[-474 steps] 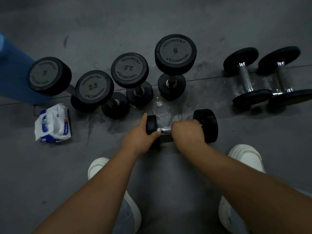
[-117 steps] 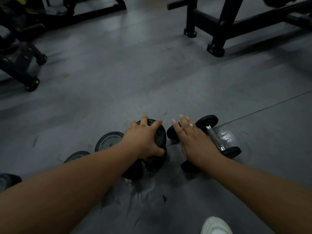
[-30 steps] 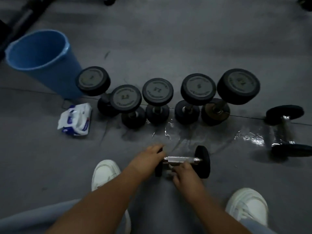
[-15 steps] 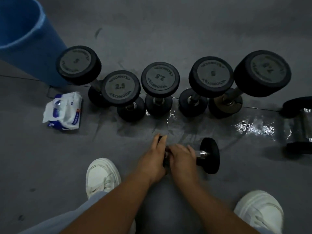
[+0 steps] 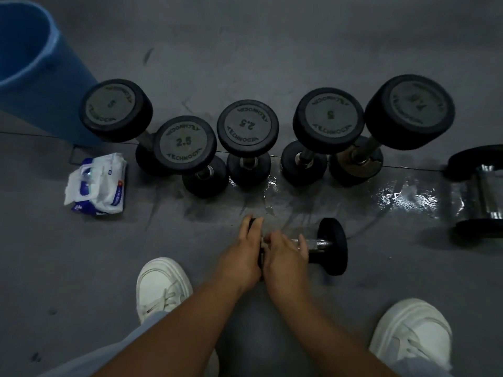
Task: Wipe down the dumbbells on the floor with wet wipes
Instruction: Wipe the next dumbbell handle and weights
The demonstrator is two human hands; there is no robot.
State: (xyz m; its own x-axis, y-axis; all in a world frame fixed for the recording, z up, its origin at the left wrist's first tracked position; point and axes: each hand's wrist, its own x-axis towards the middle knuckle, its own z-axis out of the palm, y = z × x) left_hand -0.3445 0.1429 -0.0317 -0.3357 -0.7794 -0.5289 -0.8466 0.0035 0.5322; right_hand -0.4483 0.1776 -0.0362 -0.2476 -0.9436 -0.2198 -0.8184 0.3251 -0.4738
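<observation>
My left hand (image 5: 241,257) is curled over the left end plate of the small black dumbbell with a chrome handle (image 5: 326,244). It lies on its side on the grey rubber floor (image 5: 272,50), in the lower middle of the frame. My right hand (image 5: 284,257) is wrapped around the handle, touching the left one. A pale scrap shows between them; I take it for the wipe but cannot tell for sure.

The handle glints as if wet, so I think my grip could slide along it. If my left hand loosens, the round ends may roll toward my white shoes (image 5: 163,287) at the bottom of the frame. The shiny puddle (image 5: 402,195) at the middle right would make that worse.

The row of five black upright dumbbells (image 5: 247,126) stands on end just above my hands. They look top-heavy to me, and a hard push forward could knock one over.

The white-and-blue pack of wet wipes (image 5: 98,183), at the middle left near the blue plastic bucket (image 5: 35,77), is well apart from my hands. Fetching a fresh wipe means letting go.
</observation>
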